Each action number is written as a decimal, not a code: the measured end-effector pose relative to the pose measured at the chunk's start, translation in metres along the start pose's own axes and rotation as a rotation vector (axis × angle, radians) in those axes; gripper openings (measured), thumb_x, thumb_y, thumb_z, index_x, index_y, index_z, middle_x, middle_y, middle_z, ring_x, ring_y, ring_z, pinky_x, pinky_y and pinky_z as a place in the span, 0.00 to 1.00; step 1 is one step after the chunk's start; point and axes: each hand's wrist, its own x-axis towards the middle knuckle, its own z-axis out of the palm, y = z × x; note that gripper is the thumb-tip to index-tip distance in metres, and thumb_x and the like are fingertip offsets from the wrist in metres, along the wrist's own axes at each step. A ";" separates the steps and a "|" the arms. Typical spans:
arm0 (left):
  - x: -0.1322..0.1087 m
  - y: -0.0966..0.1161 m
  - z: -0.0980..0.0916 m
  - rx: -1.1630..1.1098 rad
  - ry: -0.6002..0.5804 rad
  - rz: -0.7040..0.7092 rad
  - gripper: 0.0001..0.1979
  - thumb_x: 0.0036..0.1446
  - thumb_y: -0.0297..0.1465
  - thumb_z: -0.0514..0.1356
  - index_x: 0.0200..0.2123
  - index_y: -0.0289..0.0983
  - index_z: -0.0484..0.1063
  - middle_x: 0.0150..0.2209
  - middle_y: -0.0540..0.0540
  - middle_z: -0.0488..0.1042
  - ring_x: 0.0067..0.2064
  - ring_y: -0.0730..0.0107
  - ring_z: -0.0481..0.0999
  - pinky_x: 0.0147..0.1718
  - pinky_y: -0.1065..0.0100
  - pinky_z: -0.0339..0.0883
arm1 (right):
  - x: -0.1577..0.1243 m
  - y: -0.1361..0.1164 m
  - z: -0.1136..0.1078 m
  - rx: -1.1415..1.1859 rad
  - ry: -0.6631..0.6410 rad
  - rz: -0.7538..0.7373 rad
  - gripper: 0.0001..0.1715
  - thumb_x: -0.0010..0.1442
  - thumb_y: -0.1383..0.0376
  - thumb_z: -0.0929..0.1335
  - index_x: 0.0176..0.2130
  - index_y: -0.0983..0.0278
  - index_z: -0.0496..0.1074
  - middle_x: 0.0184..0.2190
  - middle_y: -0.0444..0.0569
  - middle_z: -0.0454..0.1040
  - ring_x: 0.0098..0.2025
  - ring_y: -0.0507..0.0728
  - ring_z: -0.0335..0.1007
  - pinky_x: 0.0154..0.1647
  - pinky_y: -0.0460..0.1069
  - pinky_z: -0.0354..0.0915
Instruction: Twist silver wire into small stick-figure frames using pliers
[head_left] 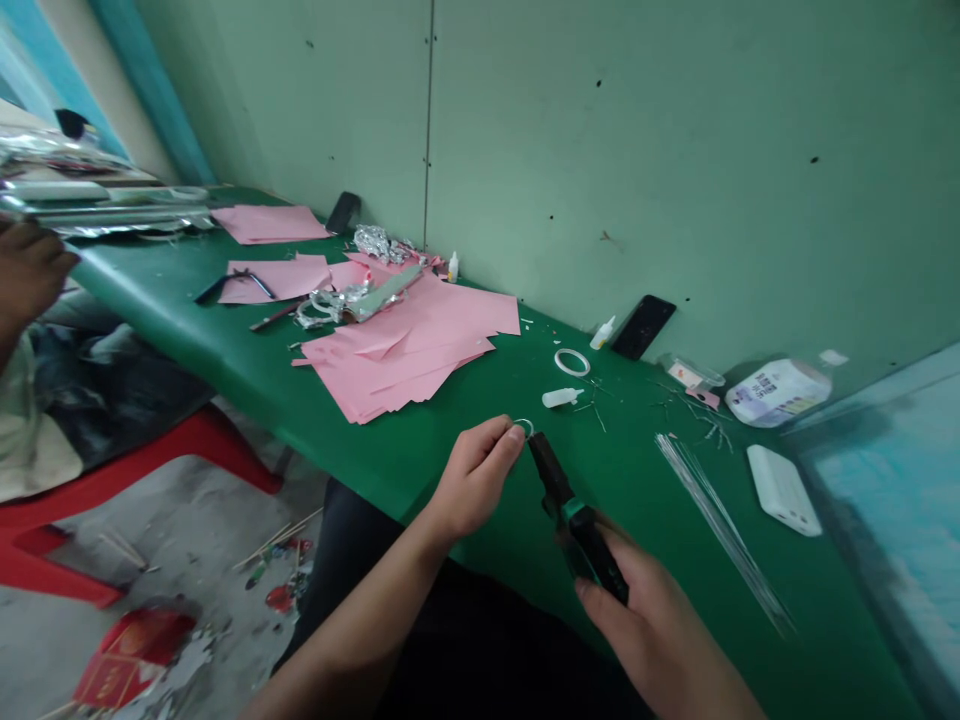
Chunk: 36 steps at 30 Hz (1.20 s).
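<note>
Pinched between the thumb and fingers of my left hand (476, 478) is a thin silvery wire (528, 424), bent into a small curve. The wire's other end meets the dark jaws of a pair of pliers (556, 485). My right hand (646, 610) is wrapped round the pliers' black and green handles; whether the jaws are clamped on the wire is too small to tell. Just beyond my hands lie a white glue bottle (562, 397) and a white ring of tape (572, 362). A bundle of straight wires (720, 530) lies to the right.
Pink paper sheets (405, 350) and crumpled foil (375, 242) cover the left part of the green table (360, 450). Against the wall lean a phone (643, 327) and a plastic bottle (780, 392). A white power bank (784, 490) lies right. A co-worker's hand (34, 270) shows at left.
</note>
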 end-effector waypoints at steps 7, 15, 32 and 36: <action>0.002 -0.001 -0.001 -0.024 -0.009 -0.029 0.21 0.63 0.43 0.53 0.22 0.38 0.56 0.20 0.54 0.56 0.22 0.77 0.54 0.21 0.70 0.47 | 0.002 -0.001 0.002 -0.013 0.039 -0.015 0.25 0.58 0.64 0.63 0.54 0.59 0.70 0.51 0.55 0.74 0.54 0.62 0.70 0.53 0.55 0.68; 0.003 -0.006 -0.009 0.165 -0.065 0.075 0.21 0.66 0.41 0.50 0.22 0.38 0.55 0.21 0.54 0.55 0.24 0.76 0.53 0.24 0.70 0.47 | 0.000 0.004 0.005 -0.090 0.045 -0.022 0.19 0.61 0.61 0.62 0.50 0.59 0.71 0.44 0.53 0.76 0.46 0.60 0.73 0.45 0.51 0.70; 0.009 0.010 -0.013 1.233 -0.133 0.663 0.12 0.66 0.27 0.47 0.29 0.37 0.65 0.29 0.45 0.66 0.30 0.66 0.63 0.31 0.65 0.56 | 0.000 0.009 0.004 -0.080 0.035 0.019 0.15 0.64 0.62 0.60 0.49 0.59 0.68 0.42 0.52 0.74 0.44 0.59 0.72 0.43 0.52 0.66; 0.012 0.011 -0.015 1.321 -0.189 0.775 0.10 0.63 0.23 0.49 0.31 0.36 0.67 0.31 0.46 0.67 0.33 0.65 0.64 0.32 0.64 0.58 | 0.001 0.006 0.004 -0.105 0.012 0.036 0.18 0.64 0.64 0.59 0.52 0.60 0.66 0.47 0.53 0.72 0.47 0.60 0.70 0.44 0.53 0.66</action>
